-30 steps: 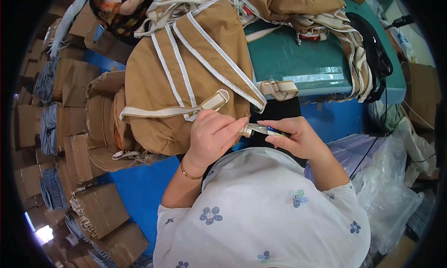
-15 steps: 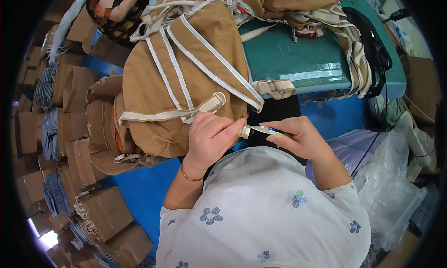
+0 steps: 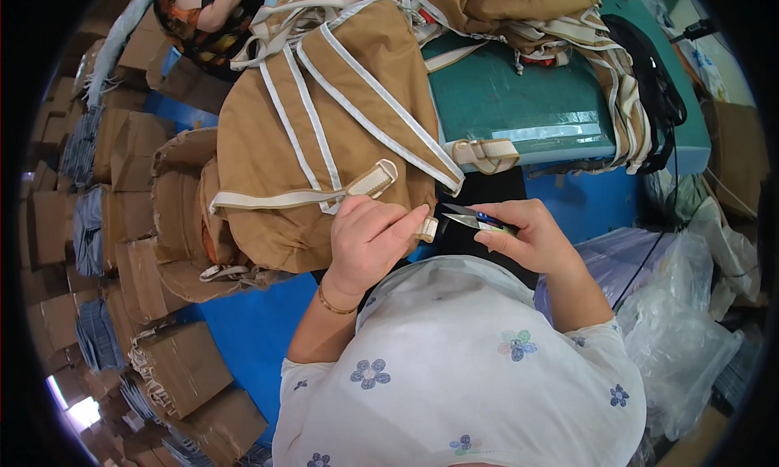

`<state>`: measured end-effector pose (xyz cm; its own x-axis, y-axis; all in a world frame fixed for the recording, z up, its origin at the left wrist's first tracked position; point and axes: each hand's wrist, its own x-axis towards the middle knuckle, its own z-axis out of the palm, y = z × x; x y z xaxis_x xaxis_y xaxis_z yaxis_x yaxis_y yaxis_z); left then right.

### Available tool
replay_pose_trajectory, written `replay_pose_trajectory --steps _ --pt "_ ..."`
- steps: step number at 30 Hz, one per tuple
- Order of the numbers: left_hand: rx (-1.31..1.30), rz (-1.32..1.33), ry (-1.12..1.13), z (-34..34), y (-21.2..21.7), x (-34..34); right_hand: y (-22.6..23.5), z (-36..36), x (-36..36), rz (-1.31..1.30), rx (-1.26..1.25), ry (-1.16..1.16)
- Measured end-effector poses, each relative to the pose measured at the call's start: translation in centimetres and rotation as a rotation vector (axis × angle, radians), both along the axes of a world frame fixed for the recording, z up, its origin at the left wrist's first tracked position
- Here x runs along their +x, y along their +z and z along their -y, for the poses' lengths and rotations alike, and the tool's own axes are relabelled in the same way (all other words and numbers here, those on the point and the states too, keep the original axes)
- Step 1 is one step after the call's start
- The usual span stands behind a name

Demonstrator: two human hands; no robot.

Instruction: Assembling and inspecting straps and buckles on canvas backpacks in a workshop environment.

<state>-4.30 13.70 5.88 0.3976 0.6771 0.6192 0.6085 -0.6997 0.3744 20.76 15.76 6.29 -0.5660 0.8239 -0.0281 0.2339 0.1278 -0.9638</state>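
Observation:
A tan bag [image 3: 251, 150] with white-edged bands lies across the table edge and over my lap. My left hand [image 3: 365, 244] is closed, pinching a short end of cream webbing strap [image 3: 427, 228] at the bag's near right corner. My right hand [image 3: 526, 236] grips a pair of thread snips [image 3: 464, 218] with blue on the handle. Their two blades are spread and point left, just right of the webbing end and apart from it. A longer cream strap [image 3: 280, 198] runs over the bag, its folded end just beyond my left fingers.
More tan bags [image 3: 479, 8] are heaped on the green table [image 3: 519, 102]. At the far left is a co-worker's arm [image 3: 217, 11]. Cardboard boxes [image 3: 182, 365] crowd the left side, and clear plastic bags [image 3: 682, 337] lie at the right.
The snips have drawn back slightly to the right from the webbing end, and their blades have spread apart. My left hand keeps its pinch in nearly the same place.

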Motion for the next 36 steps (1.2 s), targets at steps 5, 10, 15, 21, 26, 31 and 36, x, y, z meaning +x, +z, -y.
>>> replay_pose_trajectory --steps 5,10,15,21,26,31,36 --pt "0.025 0.01 0.009 0.1 -0.1 0.2 -0.8 0.1 -0.6 -0.084 0.029 0.018" --pt "0.01 0.016 -0.002 0.2 0.1 0.2 -0.5 -0.3 -0.3 0.032 0.117 0.057" --pt "-0.008 0.011 -0.014 0.3 0.0 0.2 -0.3 -0.2 -0.1 0.034 0.15 0.035" --pt "-0.001 0.019 -0.023 0.2 0.2 0.5 -0.3 0.0 0.0 0.033 0.169 0.038" --pt "0.0 0.02 -0.03 0.2 0.1 0.5 -0.6 0.0 0.3 0.024 0.158 0.03" --pt "-0.001 0.018 -0.025 0.3 0.1 0.5 0.1 -0.4 0.6 0.137 0.228 0.091" --pt "0.084 0.049 0.041 0.2 -0.4 0.2 -1.2 -0.3 0.1 -0.048 -0.094 -0.042"
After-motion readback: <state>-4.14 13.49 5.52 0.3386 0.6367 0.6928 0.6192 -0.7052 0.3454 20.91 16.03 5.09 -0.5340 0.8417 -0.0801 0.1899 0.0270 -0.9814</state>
